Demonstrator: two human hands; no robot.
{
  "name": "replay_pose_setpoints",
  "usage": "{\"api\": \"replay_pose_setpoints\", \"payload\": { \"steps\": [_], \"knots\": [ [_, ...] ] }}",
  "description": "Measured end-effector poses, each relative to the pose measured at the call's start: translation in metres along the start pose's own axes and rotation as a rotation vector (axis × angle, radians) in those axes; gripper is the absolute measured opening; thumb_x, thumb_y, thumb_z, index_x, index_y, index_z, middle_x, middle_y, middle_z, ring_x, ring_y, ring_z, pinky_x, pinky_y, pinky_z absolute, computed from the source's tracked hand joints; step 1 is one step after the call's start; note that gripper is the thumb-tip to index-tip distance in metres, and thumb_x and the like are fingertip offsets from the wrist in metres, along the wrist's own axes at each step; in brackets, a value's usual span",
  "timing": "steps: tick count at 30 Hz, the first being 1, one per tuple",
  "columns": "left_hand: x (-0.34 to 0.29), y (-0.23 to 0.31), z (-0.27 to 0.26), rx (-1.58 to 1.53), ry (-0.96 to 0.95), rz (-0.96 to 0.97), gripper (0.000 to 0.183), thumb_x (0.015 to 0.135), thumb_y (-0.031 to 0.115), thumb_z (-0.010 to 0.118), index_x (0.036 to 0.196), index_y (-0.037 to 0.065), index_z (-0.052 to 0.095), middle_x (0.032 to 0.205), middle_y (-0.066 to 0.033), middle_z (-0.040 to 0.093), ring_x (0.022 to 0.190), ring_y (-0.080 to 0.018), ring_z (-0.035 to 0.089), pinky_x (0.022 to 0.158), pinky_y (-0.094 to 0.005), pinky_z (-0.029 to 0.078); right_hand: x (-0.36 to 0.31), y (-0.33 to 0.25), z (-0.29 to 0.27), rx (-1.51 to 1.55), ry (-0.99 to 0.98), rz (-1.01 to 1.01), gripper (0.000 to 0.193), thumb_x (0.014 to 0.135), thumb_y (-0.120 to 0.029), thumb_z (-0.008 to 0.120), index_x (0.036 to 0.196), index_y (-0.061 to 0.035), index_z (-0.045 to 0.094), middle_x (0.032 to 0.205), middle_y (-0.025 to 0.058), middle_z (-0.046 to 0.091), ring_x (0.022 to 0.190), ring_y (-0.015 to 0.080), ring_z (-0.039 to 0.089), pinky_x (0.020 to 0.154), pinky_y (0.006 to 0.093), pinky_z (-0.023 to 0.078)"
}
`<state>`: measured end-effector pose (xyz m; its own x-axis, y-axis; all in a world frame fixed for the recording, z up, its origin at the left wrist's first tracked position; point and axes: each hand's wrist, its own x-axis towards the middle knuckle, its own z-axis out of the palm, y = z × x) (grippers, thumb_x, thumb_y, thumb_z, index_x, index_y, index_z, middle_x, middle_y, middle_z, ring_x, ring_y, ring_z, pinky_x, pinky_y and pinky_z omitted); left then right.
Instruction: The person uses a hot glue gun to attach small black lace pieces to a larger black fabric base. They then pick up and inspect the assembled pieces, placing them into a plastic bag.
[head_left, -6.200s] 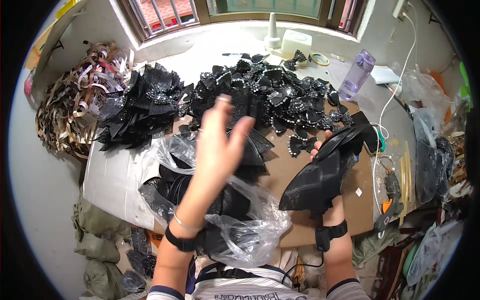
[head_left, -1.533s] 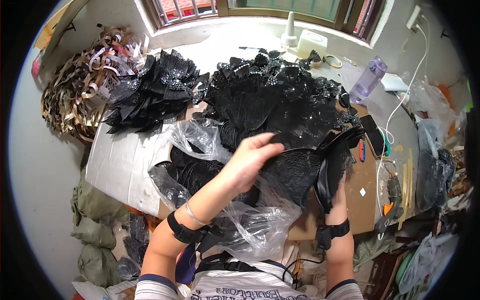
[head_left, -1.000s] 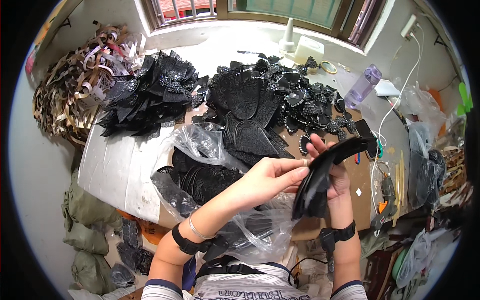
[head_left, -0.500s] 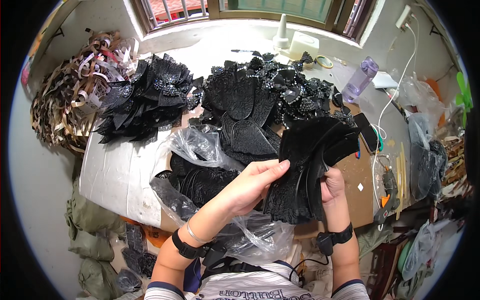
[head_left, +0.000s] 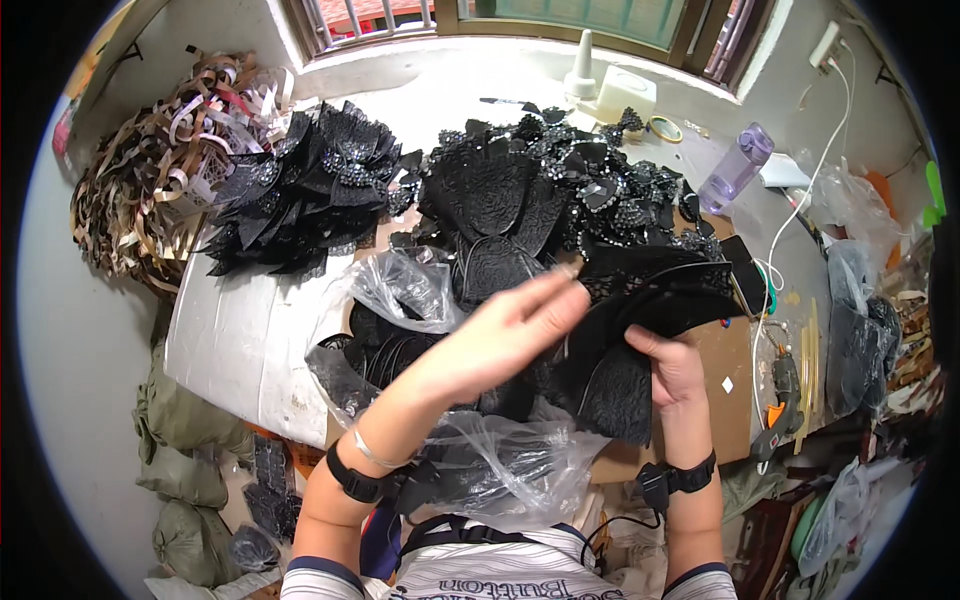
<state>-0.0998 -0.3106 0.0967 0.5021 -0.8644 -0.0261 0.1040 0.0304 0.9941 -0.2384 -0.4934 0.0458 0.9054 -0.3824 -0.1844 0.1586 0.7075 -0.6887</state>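
My right hand [head_left: 672,368] grips a fanned stack of black embossed fabric pieces [head_left: 615,385] from its right side, thumb on top. Beside the stack's left edge, my left hand [head_left: 520,330] is open with its fingers stretched out, a little blurred; whether the fingertips touch the fabric I cannot tell. Under and left of it, a clear plastic bag [head_left: 510,465] holds more black lace pieces [head_left: 385,345]. Past my hands lie loose black lace pieces [head_left: 500,200] and a heap of black beaded bows [head_left: 600,190].
Another pile of black lace bows [head_left: 320,190] stands left, near a heap of ribbon strips [head_left: 170,180]. On the right are a purple bottle [head_left: 735,170], a phone [head_left: 742,275], a glue gun [head_left: 785,385], glue sticks [head_left: 808,360] and a white cable [head_left: 785,235]. A squeeze bottle [head_left: 582,70] stands at the back.
My left hand has let go of the stack's left side and its fingers have straightened. The stack has tilted and fanned out to the right in my right hand. The whole view has shifted slightly.
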Motion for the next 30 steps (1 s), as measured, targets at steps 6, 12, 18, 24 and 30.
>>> {"api": "replay_pose_setpoints", "payload": {
  "steps": [6,12,18,24,30],
  "knots": [
    [-0.009,-0.022,0.005,-0.348,-0.069,-0.253,0.031,0.097,0.032,0.058,0.103,0.002,0.068,0.086,0.0033,0.066,0.071,-0.001,0.054,0.061,-0.0182,0.041,-0.001,0.003,0.007,-0.121,-0.022,-0.072,0.055,0.073,0.009,0.07,0.125,0.002,0.054,0.108,0.0124,0.065,0.099,0.0248,0.064,0.091,0.0384,0.052],
    [-0.009,-0.008,0.003,-0.258,-0.075,-0.281,0.045,0.092,0.046,0.062,0.097,0.002,0.068,0.079,0.0047,0.063,0.066,-0.0006,0.049,0.058,-0.0188,0.037,-0.006,-0.005,0.008,-0.377,0.007,-0.075,0.045,0.073,0.009,0.068,0.116,0.0035,0.057,0.107,0.0136,0.066,0.096,0.025,0.066,0.087,0.0367,0.054],
    [-0.009,-0.025,-0.01,-0.016,-0.038,-0.394,0.024,0.09,0.016,0.061,0.107,0.0,0.066,0.087,0.0027,0.065,0.071,-0.0005,0.05,0.061,-0.0186,0.037,-0.005,-0.007,0.018,-0.462,0.033,-0.112,0.036,0.076,0.007,0.07,0.111,0.0059,0.061,0.101,0.0125,0.068,0.091,0.0221,0.067,0.083,0.0353,0.055],
    [0.024,-0.019,-0.064,0.067,0.327,-0.178,0.041,0.09,0.013,0.062,0.127,0.0,0.05,0.105,-0.0046,0.064,0.093,-0.0104,0.058,0.086,-0.0249,0.045,0.011,-0.024,0.005,-0.278,-0.061,0.015,0.046,0.083,-0.003,0.068,0.125,0.0051,0.05,0.112,0.0167,0.062,0.097,0.0268,0.064,0.086,0.0401,0.055],
    [-0.011,-0.03,-0.075,0.446,0.524,0.146,0.077,0.092,0.016,0.064,0.149,-0.004,0.015,0.148,-0.019,0.033,0.134,-0.0279,0.039,0.106,-0.0357,0.038,0.038,-0.033,0.04,-0.462,-0.12,-0.032,0.05,0.08,-0.003,0.069,0.126,0.0044,0.051,0.113,0.0154,0.063,0.099,0.026,0.064,0.088,0.0388,0.053]
  ]
}}
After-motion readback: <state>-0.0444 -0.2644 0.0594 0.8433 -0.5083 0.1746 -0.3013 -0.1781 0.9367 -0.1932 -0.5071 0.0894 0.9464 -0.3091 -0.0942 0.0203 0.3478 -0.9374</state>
